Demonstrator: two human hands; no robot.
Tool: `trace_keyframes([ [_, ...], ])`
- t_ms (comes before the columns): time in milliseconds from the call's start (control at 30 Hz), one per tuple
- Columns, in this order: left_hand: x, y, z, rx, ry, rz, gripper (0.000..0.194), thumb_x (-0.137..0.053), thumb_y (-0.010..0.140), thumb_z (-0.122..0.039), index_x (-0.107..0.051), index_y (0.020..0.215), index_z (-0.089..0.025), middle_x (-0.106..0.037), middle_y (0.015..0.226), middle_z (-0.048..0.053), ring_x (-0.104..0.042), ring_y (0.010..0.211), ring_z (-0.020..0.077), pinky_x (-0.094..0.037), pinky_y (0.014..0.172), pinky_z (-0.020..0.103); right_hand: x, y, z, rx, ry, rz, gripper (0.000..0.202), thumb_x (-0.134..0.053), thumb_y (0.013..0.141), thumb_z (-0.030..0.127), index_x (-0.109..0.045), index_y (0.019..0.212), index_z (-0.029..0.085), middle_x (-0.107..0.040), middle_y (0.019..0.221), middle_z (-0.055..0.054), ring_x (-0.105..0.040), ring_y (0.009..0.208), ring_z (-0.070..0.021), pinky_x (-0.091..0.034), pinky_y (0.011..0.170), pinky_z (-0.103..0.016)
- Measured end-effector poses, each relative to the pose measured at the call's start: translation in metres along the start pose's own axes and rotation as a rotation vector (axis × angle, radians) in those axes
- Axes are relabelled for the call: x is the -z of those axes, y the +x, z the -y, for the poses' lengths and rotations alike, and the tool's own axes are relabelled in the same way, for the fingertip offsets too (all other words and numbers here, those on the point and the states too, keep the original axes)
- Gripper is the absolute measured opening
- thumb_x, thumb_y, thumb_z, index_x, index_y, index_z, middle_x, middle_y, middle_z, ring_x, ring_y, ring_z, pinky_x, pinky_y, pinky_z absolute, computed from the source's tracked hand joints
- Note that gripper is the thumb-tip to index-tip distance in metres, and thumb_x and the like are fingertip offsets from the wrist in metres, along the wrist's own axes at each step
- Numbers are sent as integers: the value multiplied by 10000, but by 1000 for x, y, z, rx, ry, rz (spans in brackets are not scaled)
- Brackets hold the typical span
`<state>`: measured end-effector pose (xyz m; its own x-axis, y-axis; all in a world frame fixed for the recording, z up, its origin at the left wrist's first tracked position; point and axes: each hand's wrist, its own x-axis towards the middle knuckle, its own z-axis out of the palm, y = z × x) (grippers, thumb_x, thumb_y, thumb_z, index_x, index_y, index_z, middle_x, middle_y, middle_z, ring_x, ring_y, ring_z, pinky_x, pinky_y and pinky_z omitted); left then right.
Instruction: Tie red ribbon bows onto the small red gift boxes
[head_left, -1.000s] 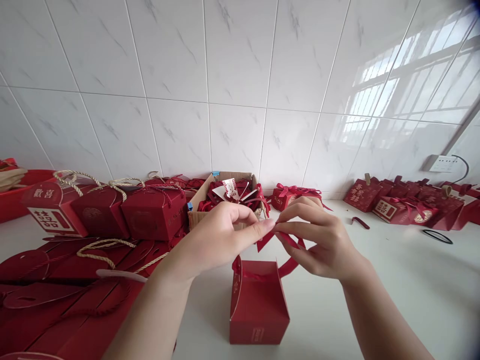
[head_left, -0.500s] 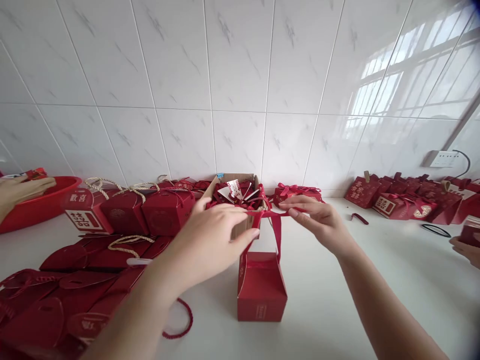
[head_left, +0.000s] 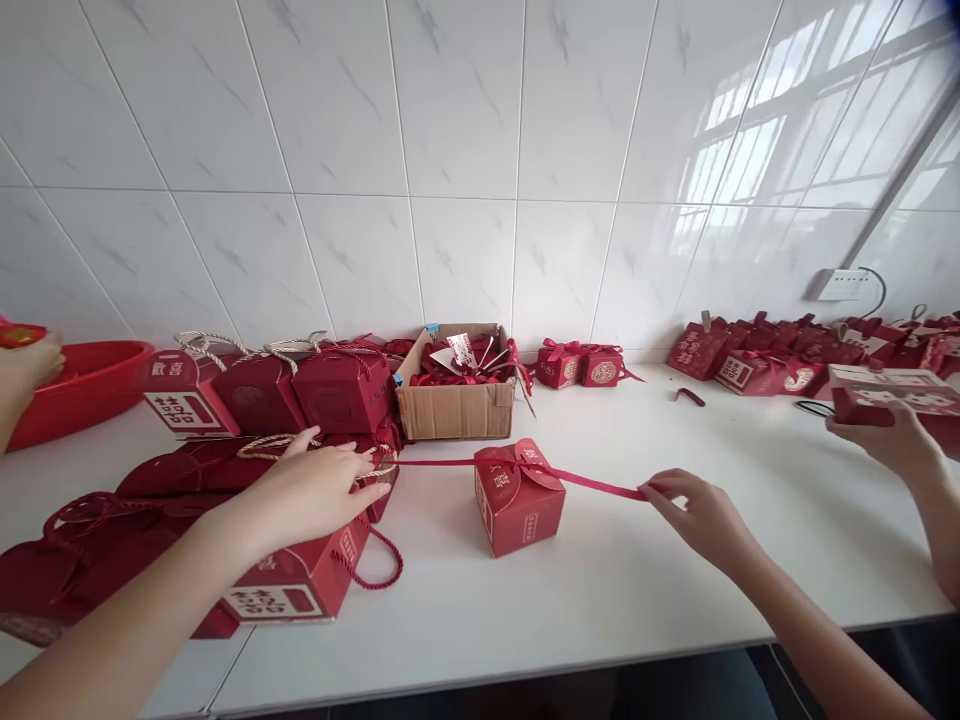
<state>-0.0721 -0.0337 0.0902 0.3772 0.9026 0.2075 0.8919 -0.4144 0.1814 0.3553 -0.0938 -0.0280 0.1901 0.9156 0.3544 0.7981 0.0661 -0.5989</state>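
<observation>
A small red gift box [head_left: 523, 515] stands on the white table in front of me, its curved top flaps folded together. A thin red ribbon [head_left: 600, 487] crosses its top, stretched out to both sides. To the left, my left hand [head_left: 322, 490] is closed on one end of the ribbon, above other red boxes; its grip is partly hidden by the fingers. On the right, my right hand [head_left: 694, 512] pinches the other end between thumb and fingers, over the bare tabletop.
A cardboard box [head_left: 456, 412] of red ribbons and tags stands behind. Many red boxes with cords [head_left: 259, 395] crowd the left, beside a red basin [head_left: 90, 385] and another person's hand [head_left: 30, 365]. At right, a person's hand [head_left: 900, 440] holds a printed box. Two bow-tied boxes [head_left: 579, 366] sit by the wall.
The gift box's open top is now folded shut. My hands have moved apart, drawing the ribbon out left and right across the box. The view has shifted, showing the table's front edge.
</observation>
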Motion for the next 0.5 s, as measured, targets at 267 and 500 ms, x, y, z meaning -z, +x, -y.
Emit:
trace_keyframes([
  [267,-29,3,-91,-182,-159,-120,242,-427,868,-354,-576,981,-201,-646,1046,92,-596,947,248,-464,803,382,-10,12,69,136,174,37,362,-474,870,457,-605,1082,194,-589,1133,-130,-606,971,-255,-511,619,-337],
  [500,-78,24,-99,-169,-509,-136,226,-490,855,-340,-575,1014,-204,-613,1061,92,-576,1028,257,-461,884,393,-44,24,108,-73,467,298,406,-406,871,568,-507,1010,201,-611,853,-39,-587,715,-160,-460,620,-298],
])
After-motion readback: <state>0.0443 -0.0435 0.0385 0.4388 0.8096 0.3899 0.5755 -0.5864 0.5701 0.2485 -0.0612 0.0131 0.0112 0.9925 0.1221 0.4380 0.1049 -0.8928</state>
